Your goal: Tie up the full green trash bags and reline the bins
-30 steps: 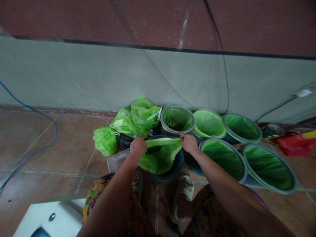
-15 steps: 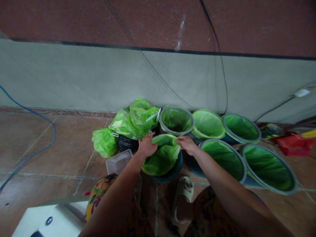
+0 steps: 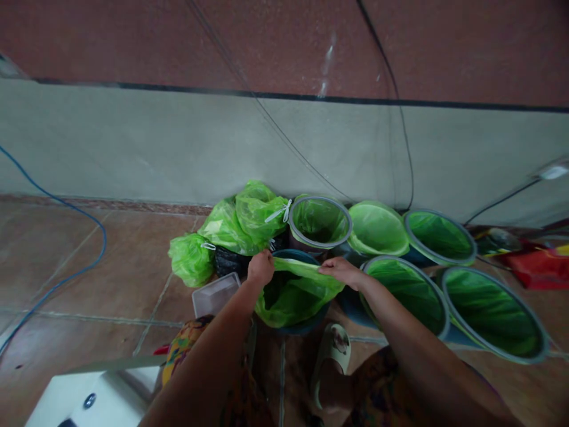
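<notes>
Between my two hands a green plastic bag hangs with its mouth spread, its far edge pulled taut. It sits inside a blue bin on the floor in front of my feet. My left hand is closed on the bag's edge at the left. At the right, my right hand pinches the same edge. The bag's near side lies over the bin's front rim. Behind the taut edge, the bin's back rim shows bare.
Several lined bins, one a grey-rimmed bin, stand along the wall and to the right. Tied green bags, a black bag and a clear plastic tray lie at the left. A blue hose crosses the tiles.
Both hands have drawn the bag's far edge straight and moved a little apart. The bin's back rim now shows behind it. The view has shifted slightly.
</notes>
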### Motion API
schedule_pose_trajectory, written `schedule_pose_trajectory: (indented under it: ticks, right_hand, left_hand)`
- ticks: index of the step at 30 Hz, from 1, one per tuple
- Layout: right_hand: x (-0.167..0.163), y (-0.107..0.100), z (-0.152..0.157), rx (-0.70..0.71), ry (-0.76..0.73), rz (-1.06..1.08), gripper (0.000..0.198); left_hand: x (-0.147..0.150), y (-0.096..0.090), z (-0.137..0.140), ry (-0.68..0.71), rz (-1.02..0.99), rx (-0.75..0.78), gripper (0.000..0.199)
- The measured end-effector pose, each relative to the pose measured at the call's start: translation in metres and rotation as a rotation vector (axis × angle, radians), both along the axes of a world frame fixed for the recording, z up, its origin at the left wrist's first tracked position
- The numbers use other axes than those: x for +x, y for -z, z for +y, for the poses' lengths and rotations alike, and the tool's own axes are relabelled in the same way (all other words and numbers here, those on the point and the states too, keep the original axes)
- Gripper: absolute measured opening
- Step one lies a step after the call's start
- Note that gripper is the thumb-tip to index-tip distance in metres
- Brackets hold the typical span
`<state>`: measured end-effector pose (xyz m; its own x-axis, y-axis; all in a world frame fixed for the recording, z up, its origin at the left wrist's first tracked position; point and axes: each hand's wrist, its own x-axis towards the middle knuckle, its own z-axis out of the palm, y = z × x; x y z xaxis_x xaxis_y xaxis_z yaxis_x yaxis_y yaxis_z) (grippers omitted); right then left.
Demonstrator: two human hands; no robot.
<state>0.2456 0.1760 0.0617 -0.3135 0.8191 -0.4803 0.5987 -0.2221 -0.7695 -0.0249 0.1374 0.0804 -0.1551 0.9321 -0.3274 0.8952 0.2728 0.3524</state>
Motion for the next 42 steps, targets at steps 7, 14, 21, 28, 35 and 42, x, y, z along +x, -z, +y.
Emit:
schedule_pose_trajectory:
  ticks: [7,14,21,28,35,42]
  right_hand:
    - [-0.011,0.048,0.024,0.219,0.216,-0.293,0.024]
    - [-0.025,0.085,0.041,0.198,0.305,-0.293,0.021]
    - [-0.028,0.096,0.041,-0.021,0.383,-0.001,0.018]
    - [-0.007,0.083,-0.001,-0.117,0.567,0.172,0.012]
    - [0.007,0.064,-0.048,-0.203,0.760,0.309,0.028]
    - [0.003,0.045,-0.068,-0.237,0.839,0.268,0.025]
  left_hand:
    - [-0.008,0.033,0.024,0.043,-0.038,0.016,0.027]
    - [-0.012,0.060,0.050,-0.116,-0.065,0.015,0.029]
    - [-0.031,0.085,0.056,-0.220,-0.162,-0.155,0.023]
    - [-0.048,0.078,0.014,-0.288,-0.239,-0.131,0.026]
    - [-0.048,0.069,-0.048,-0.414,-0.253,-0.071,0.023]
    - [-0.034,0.071,-0.085,-0.503,-0.258,-0.067,0.030]
